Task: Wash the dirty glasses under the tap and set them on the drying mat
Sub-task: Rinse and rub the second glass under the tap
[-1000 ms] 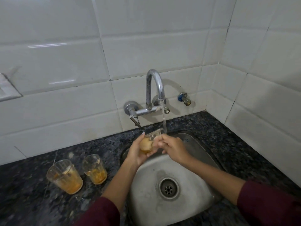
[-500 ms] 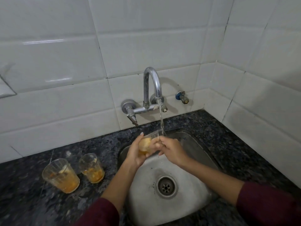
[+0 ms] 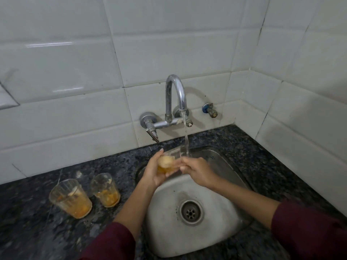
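A clear glass [image 3: 169, 160] with orange residue at its bottom lies tilted over the steel sink [image 3: 216, 233], its mouth toward the running water from the chrome tap [image 3: 177, 94]. My left hand [image 3: 154, 172] grips the glass around its base. My right hand [image 3: 197, 170] has its fingers at the glass's rim, under the stream. Two more dirty glasses stand upright on the counter left of the sink: a larger one [image 3: 70, 197] and a smaller one [image 3: 106, 189], both with orange dregs.
Dark speckled granite counter [image 3: 37, 241] surrounds the sink, and white tiled walls meet in a corner at the right. A small blue-and-brass valve [image 3: 210, 109] sticks out of the wall right of the tap. The drain [image 3: 190, 212] sits mid-basin.
Both hands keep the glass under the stream with barely any shift. The camera has tilted slightly.
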